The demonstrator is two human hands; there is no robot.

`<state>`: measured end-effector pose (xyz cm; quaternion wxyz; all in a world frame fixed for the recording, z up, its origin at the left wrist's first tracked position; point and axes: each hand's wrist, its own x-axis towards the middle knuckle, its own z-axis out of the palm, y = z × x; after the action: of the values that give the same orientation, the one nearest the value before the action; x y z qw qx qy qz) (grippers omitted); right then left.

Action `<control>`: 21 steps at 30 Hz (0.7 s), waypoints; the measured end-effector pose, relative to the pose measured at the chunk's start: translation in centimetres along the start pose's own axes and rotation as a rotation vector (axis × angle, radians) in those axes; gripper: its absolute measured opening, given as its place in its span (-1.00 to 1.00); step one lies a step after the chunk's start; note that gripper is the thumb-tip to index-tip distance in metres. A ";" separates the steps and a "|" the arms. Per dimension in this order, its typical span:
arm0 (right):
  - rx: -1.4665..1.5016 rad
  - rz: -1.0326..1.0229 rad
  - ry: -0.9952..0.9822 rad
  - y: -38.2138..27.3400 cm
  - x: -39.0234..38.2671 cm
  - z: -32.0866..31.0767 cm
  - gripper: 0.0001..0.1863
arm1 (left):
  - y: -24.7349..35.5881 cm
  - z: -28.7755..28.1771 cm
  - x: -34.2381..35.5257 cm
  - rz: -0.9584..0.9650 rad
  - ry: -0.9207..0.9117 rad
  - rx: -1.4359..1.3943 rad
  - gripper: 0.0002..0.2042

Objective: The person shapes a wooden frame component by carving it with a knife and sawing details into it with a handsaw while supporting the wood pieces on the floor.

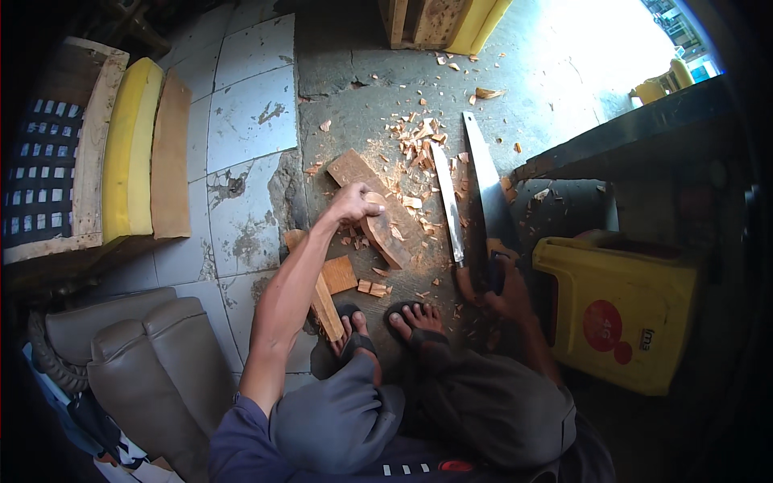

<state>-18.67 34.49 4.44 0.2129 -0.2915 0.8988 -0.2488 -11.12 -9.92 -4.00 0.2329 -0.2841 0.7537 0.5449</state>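
Note:
My left hand [356,204] is closed on a curved wooden piece [385,241], which lies against a wider plank [350,167] on the floor. At lower right, my right hand [503,291] wraps round the dark handle of a wide-bladed handsaw [483,169]. Beside the saw lies a long narrow blade [445,201] with a wooden handle [465,286]. Wood chips [417,143] are scattered around them. A short board [339,272] and a narrow batten [326,310] rest near my sandalled feet, partly behind my left forearm.
Yellow cushioned wooden frames stand at left [129,153] and top [475,24]. A grey padded item [153,378] is at lower left. On the right are a yellow plastic stool [612,314] and a dark ledge [620,121]. The floor is cracked tile [250,105] and concrete.

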 end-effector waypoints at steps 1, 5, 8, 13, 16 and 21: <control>0.084 -0.017 0.046 -0.9 -0.4 -0.4 -0.29 | -0.9 -0.1 -0.5 0.056 0.054 -0.179 -0.27; 0.300 0.073 0.125 -5.7 -0.8 -2.9 -0.27 | -2.7 1.4 -2.7 0.313 0.327 -0.690 -0.50; 0.431 -0.025 0.346 -7.2 -1.1 -4.0 -0.27 | -4.1 2.4 -1.4 0.350 0.481 -0.649 -0.50; 0.803 0.018 0.405 -15.7 -3.9 -10.0 -0.29 | -6.4 2.3 0.6 0.334 0.576 -0.245 -0.48; 0.628 0.007 0.517 -19.3 -7.2 -14.8 -0.29 | -3.3 1.4 -1.8 0.302 0.545 -0.081 -0.47; 0.525 -0.137 0.732 -29.5 -13.7 -18.0 -0.21 | -2.9 -1.4 -2.3 0.404 0.541 0.136 -0.49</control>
<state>-5.67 28.09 38.66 -0.0693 -0.1794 0.7998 -0.5686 -7.54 -11.57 -4.08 -0.0697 -0.2471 0.8639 0.4333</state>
